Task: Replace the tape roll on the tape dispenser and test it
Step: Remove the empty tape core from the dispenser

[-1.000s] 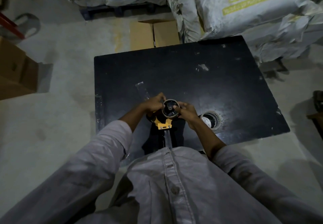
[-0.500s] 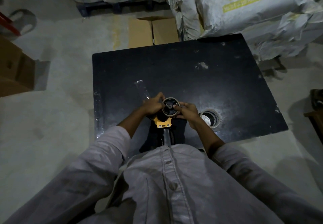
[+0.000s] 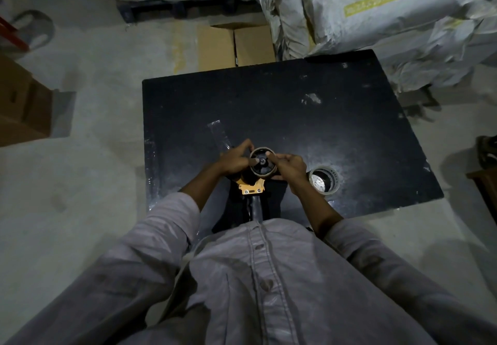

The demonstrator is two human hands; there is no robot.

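Note:
I hold a tape dispenser [image 3: 252, 189] with a yellow frame and black handle over the near edge of the black table [image 3: 282, 107]. An almost empty brown cardboard core [image 3: 263, 166] sits on its black spoked hub. My left hand [image 3: 236, 159] grips the dispenser's left side, with the thumb pressed on the hub's centre. My right hand [image 3: 290, 166] curls its fingers round the core's right rim. A clear tape roll [image 3: 323, 181] lies flat on the table just right of my right hand.
A strip of clear tape [image 3: 219, 134] is stuck on the table beyond my left hand. Cardboard boxes [image 3: 235, 44] stand on the floor behind the table and at the far left [image 3: 21, 107]. Big grey sacks [image 3: 376, 16] crowd the table's far right corner.
My left thumb has moved onto the hub's centre, and my right fingers have shifted along the core's rim. The dispenser stays in place.

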